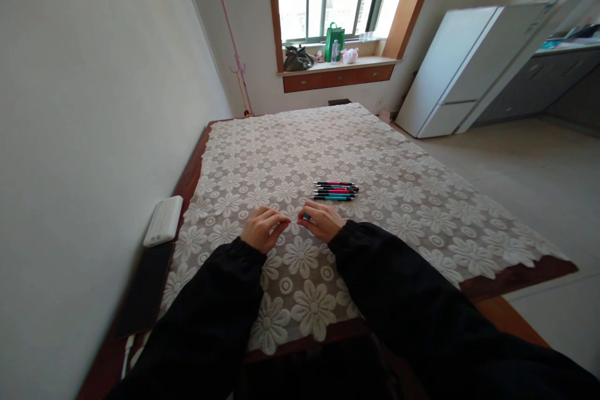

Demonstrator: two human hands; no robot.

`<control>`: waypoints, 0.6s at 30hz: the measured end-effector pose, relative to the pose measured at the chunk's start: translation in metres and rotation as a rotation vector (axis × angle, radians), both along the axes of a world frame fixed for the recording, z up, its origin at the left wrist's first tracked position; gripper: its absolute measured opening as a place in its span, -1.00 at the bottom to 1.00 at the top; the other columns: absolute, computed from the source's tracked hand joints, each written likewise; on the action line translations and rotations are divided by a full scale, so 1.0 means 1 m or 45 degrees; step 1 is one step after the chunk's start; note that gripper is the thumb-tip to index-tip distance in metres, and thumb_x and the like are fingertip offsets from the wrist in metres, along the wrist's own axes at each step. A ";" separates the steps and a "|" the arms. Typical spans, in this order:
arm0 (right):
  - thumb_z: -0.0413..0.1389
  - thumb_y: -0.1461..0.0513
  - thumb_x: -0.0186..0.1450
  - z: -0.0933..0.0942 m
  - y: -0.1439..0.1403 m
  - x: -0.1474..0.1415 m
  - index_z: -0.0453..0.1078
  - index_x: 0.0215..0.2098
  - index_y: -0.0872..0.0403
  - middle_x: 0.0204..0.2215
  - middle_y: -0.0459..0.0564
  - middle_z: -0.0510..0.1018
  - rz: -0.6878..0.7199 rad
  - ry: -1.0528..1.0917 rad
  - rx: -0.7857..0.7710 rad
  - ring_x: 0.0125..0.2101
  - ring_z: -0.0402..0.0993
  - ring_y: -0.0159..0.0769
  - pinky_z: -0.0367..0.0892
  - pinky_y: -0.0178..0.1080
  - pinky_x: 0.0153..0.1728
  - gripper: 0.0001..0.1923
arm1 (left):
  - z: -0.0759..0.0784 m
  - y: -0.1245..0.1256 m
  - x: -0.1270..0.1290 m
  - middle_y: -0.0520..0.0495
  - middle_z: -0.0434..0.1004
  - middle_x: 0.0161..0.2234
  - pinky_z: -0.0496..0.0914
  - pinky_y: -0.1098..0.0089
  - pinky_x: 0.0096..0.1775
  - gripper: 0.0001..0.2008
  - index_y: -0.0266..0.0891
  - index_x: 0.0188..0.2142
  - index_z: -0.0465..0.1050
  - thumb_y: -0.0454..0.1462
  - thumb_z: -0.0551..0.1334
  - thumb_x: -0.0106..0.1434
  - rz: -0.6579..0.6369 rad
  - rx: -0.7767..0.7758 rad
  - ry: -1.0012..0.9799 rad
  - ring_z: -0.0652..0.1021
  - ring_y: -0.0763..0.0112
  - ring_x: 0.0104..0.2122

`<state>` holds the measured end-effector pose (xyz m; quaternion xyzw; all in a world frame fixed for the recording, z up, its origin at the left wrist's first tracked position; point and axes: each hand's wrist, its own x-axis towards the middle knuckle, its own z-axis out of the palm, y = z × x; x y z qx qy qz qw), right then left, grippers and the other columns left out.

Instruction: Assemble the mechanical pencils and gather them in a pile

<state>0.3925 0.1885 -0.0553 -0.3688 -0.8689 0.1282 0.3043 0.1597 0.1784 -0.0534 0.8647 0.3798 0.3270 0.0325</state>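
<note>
Just above the lace tablecloth, my left hand is closed in a pinch on the end of a thin whitish stick. The stick spans the small gap between my two hands; its kind is too small to make out. My right hand is closed around a teal pen part, mostly covered by the fingers. Whether the stick is joined to the teal part, I cannot tell. Beyond my right hand several pens in black, red and teal lie side by side in a row.
At the table's left edge are a white power bank and a dark flat phone-like slab, with a white cable nearby. A wall borders that side. A fridge and a windowsill with bags stand farther off.
</note>
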 end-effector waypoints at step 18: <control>0.06 0.25 0.36 -0.001 0.001 0.000 0.40 0.03 0.07 -0.24 0.01 0.50 -0.078 -0.078 0.029 -0.22 0.42 -0.22 0.27 -0.21 -0.15 -0.71 | 0.006 0.000 -0.001 -0.02 0.59 -0.35 0.41 0.26 -0.14 -0.92 -0.15 -0.29 0.53 -0.30 0.24 0.28 0.242 0.098 -0.195 0.50 0.28 -0.25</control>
